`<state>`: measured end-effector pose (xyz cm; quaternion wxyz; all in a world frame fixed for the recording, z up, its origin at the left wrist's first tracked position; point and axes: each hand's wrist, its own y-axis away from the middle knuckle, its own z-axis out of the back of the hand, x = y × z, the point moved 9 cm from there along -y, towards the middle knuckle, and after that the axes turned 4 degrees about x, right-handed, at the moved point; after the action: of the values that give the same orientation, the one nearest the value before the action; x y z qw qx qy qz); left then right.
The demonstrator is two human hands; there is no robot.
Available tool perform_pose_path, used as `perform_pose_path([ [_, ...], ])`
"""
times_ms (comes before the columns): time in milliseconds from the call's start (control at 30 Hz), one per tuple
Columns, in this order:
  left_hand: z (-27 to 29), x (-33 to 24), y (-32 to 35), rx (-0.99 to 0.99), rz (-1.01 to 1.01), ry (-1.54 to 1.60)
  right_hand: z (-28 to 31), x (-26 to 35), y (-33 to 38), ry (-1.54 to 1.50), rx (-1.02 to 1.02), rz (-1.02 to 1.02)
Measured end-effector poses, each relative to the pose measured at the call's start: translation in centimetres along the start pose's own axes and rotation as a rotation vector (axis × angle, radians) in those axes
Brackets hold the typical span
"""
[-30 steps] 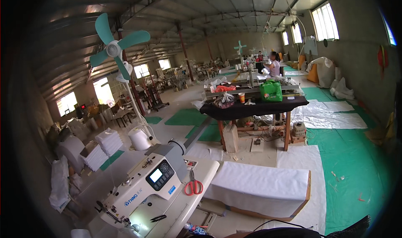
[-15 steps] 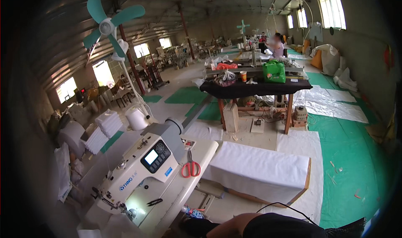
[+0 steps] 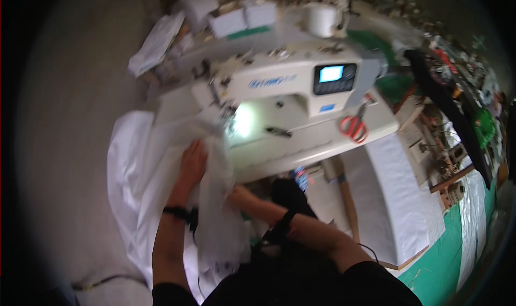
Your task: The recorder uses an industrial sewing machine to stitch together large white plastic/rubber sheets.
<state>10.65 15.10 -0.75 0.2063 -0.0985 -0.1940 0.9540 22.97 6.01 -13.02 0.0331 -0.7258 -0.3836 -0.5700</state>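
White, thin fabric (image 3: 153,169) spreads over the left end of the sewing table and hangs down toward my lap. On top of it lies my left hand (image 3: 194,158), fingers forward and seemingly flat, close to the front of the sewing machine's needle area. My right hand (image 3: 242,197) is closed on the fabric's right edge, at the table's near side; its fingertips are partly hidden. The sewing machine (image 3: 269,83) stands just beyond, its lamp lighting the bed. Small black thread snips (image 3: 278,132) lie on the bed. Motion blurs the view.
Red-handled scissors (image 3: 353,128) rest at the table's right. A long box covered in white sheeting (image 3: 395,193) stands right of my arm. Behind the machine are a white thread cone (image 3: 321,20) and stacked white pieces (image 3: 228,25). A dark-topped table (image 3: 449,109) stands at far right.
My view has swung down and left, from the wide workshop to the sewing table. Both my hands and the white fabric are now in sight; only part of one arm showed before.
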Motion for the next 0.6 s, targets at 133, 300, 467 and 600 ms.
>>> perform_pose_path([
  [133,1.8,-2.1,-5.1,0.067,0.105,-0.017,0.2,2.1,2.4,-0.070,0.055,-0.053],
  [300,2.2,-1.1,-6.0,0.237,0.091,-0.057,-1.6,3.6,4.4,-0.043,0.145,-0.069],
  [467,0.8,0.5,-6.6,0.392,0.114,0.031,-2.4,3.2,5.0,-0.051,0.214,-0.140],
  [600,1.6,0.7,-10.5,0.215,0.169,0.438,-3.1,2.6,4.4,-0.035,0.313,0.003],
])
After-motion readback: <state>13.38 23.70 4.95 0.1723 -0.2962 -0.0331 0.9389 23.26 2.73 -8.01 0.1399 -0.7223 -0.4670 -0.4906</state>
